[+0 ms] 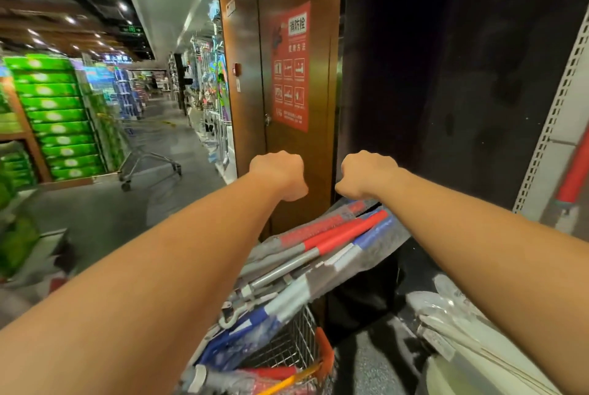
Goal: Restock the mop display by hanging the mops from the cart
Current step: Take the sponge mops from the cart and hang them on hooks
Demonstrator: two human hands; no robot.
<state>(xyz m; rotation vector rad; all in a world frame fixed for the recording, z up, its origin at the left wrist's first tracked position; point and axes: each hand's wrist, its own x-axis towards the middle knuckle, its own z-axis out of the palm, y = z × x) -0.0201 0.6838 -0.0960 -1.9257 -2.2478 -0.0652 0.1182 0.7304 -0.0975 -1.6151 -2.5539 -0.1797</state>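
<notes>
Several mops (318, 245) with red, blue and grey handles, wrapped in clear plastic, lie slanted in a wire cart (296, 343) below my arms. Both arms stretch forward above them. My left hand (279, 174) is a fist in the air in front of a wooden door, with nothing visible in it. My right hand (366, 173) is also curled into a fist just above the upper tips of the wrapped mops; its fingers are hidden and I see nothing held. One red-handled mop (573, 174) hangs on the display upright (548, 127) at the right edge.
A brown door with a red fire-hydrant poster (290, 66) stands straight ahead, beside a dark wall panel. An empty shopping cart (143, 146) stands in the aisle at left, near stacked green boxes (57, 117). White plastic-wrapped goods (462, 331) lie at lower right.
</notes>
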